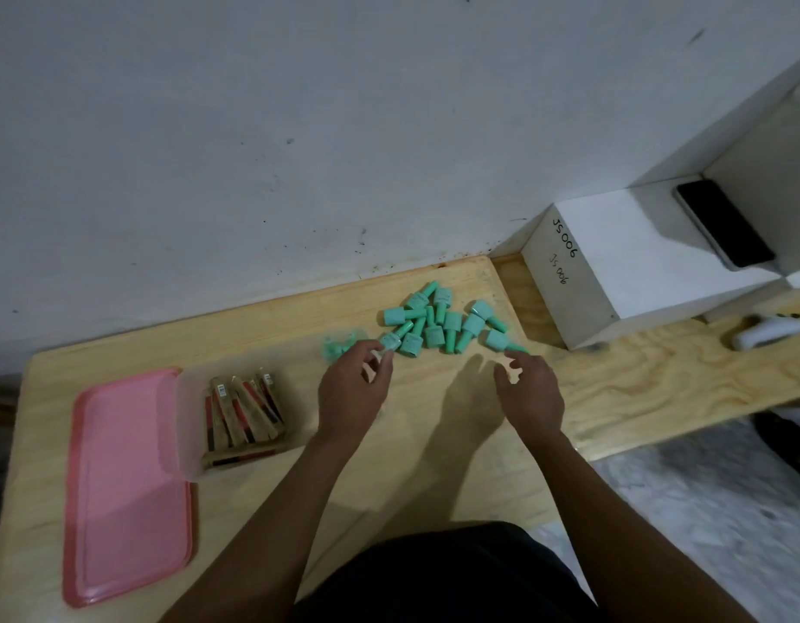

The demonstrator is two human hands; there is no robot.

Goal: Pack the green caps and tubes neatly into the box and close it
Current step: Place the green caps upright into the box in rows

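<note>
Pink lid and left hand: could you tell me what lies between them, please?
The clear box holding tubes lies between the pink lid and left hand, head view.

Green caps (339,346) nr left hand (353,388) blurred; labels on tubes (243,411) too small to read.

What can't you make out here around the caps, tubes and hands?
Head view only.
Green blur beside the left hand: motion-smeared, count unclear.
Tubes in the box: labels too small, seen through the cloudy wall.
Right hand: its fingers cover whether it grips a cap.
White object at the right edge: blurred, unidentifiable.
</note>
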